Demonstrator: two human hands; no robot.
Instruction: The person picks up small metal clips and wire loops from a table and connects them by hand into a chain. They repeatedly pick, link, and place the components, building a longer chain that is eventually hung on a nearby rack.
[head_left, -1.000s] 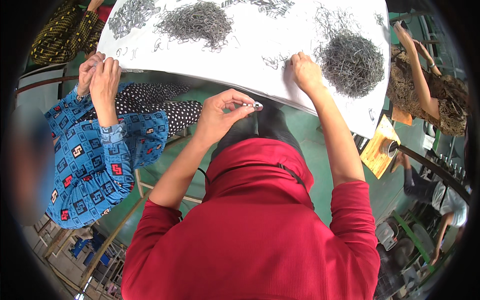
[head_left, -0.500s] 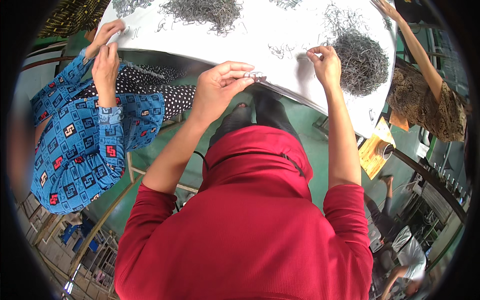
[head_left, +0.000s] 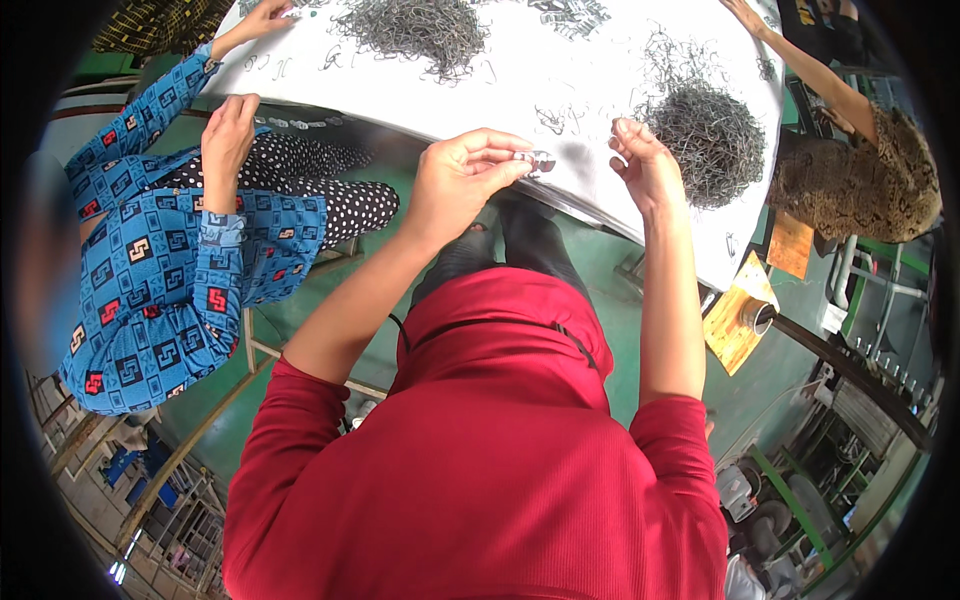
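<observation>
Near the front edge of the white table (head_left: 570, 190), my left hand (head_left: 465, 180) pinches a short row of small shiny metal clips (head_left: 540, 160) between thumb and fingertips. To its right, my right hand (head_left: 645, 165) is raised over the tabletop, palm turned inward. Its fingers are loosely curled with gaps between them, and I see nothing in them. Close beside that hand lies a large heap of dark bent-wire clips (head_left: 708, 143). A few loose clips (head_left: 560, 118) are scattered between the two hands on the far side.
Another heap of dark clips (head_left: 415, 35) and a smaller flat pile (head_left: 570, 15) lie farther back. A co-worker in a blue patterned shirt (head_left: 150, 270) sits at left, hands by the table. Another person's arm (head_left: 820, 85) reaches in from the right, near a wooden stool (head_left: 740, 315).
My right hand's pinch has loosened and its fingers have spread a little. My left hand has shifted slightly right with its clips. The left co-worker's far hand has moved farther over the table.
</observation>
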